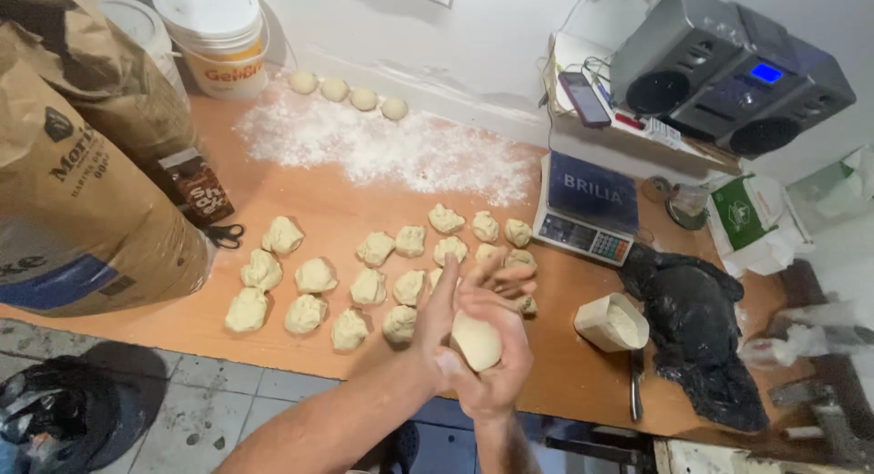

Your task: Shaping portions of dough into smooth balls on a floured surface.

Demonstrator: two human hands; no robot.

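A smooth pale dough ball [476, 340] is pressed between my two palms above the front edge of the wooden table [273, 210]. My left hand [443, 312] covers its left side with the fingers stretched out. My right hand [499, 387] cups it from below and the right. Just beyond my hands, several rough dough pieces [316, 275] lie in loose rows on the table. At the back, several rounded dough balls [350, 92] sit in a line beside a patch of scattered flour [391, 151].
Large brown paper sacks [73, 192] stand at the left, with scissors [223, 234] and a white bucket [218, 37] nearby. At the right are a digital scale [590, 205], a cup of flour [612, 322], a black plastic bag [696, 333], and a radio [728, 69] with a phone [584, 99] beside it.
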